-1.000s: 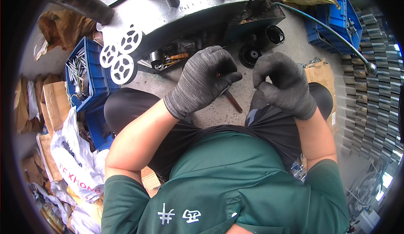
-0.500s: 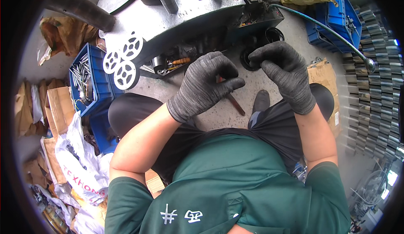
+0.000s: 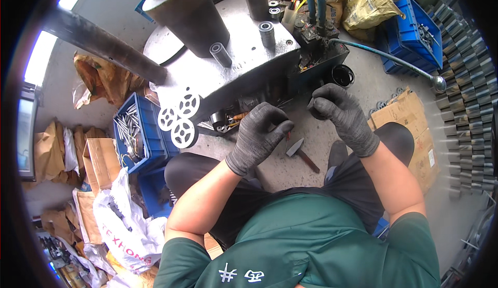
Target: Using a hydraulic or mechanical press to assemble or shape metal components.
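Note:
Both of my hands wear dark grey knit gloves and are raised in front of my knees. My left hand (image 3: 259,140) is half curled, with a gap between thumb and fingers and nothing seen in it. A small red-orange bit shows past its thumb tip; I cannot tell what that is. My right hand (image 3: 340,119) has its fingers bent in and pressed together around a dark spot, and what it holds, if anything, cannot be made out. On the floor between my feet lies a hammer (image 3: 309,161) with a grey head and brown handle.
Ahead stands a steel machine table (image 3: 244,60) bearing a thick column and small metal cylinders (image 3: 220,55). White spoked discs (image 3: 182,133) sit at its left corner, beside a blue crate (image 3: 150,150) of metal rods. Flattened cardboard (image 3: 407,117) and stacked metal cylinders (image 3: 467,101) are on the right.
The view has tilted upward, showing more of the machine table. The right hand's fingers have curled in tighter. The left hand keeps nearly the same curled shape, and more of the hammer shows.

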A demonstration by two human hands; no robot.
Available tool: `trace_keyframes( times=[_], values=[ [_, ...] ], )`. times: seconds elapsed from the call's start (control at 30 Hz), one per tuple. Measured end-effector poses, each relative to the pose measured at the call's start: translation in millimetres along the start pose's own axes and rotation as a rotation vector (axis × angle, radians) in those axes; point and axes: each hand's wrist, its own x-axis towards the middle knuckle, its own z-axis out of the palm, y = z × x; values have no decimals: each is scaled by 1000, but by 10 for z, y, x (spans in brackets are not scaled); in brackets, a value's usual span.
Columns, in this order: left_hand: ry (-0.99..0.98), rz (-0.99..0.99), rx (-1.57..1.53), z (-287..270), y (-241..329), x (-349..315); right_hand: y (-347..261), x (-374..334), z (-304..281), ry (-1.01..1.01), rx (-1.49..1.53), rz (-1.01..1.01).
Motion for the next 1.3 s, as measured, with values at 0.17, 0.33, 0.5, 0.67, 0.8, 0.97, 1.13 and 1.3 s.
trace_keyframes(
  times=[0.17,0.33,0.5,0.67,0.8,0.97,1.13,1.3],
  values=[
    [75,36,-40,-5,-36,55,33,34,46,65,52,61],
    [16,-68,-165,74,19,83,74,1,138,64,-335,-88],
    [-86,-63,-195,164,12,55,48,7,218,-7,-380,-96],
    [-116,-141,-286,184,-83,39,22,-1,232,-23,-325,-47],
    [-89,-88,-272,174,-112,25,8,8,239,-22,-364,-53],
    [-71,-150,-307,137,-40,24,27,13,240,-27,-310,-60],
    [-43,-115,-207,103,23,20,93,-8,259,18,-496,-190],
    [-19,-67,-83,124,26,-1,110,-12,315,24,-498,-230]
  ],
)
